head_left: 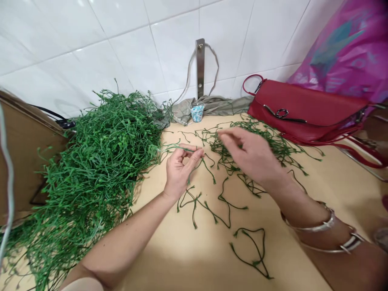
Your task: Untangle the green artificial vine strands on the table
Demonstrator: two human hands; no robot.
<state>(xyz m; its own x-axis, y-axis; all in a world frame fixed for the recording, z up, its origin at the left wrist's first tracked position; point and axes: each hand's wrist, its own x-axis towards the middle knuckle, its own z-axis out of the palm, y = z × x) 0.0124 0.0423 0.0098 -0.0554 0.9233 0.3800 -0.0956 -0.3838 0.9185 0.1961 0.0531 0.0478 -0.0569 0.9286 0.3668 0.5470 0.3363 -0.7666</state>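
My left hand (181, 169) is closed in a pinch, thumb against forefinger, on a thin green cord (188, 149). One end of that cord reaches left and a loose end hangs below the fingers. Over to the right, my right hand (251, 153) is raised with thumb and fingertips drawn together; whatever may be between them is too small to make out. Beneath it lies a loose heap of dark green knotted cords (222, 155). Several single cords (229, 214) with frayed ends are scattered nearer to me. A large pile of brighter green strands (106, 149) stands left of my left hand.
A small clear cup (197, 113) with blue and white contents stands by the wall, near a crumpled grey cloth (222, 106). A red handbag (312, 107) and a purple plastic bag (348, 52) occupy the right back. A cardboard box (27, 145) borders the left side.
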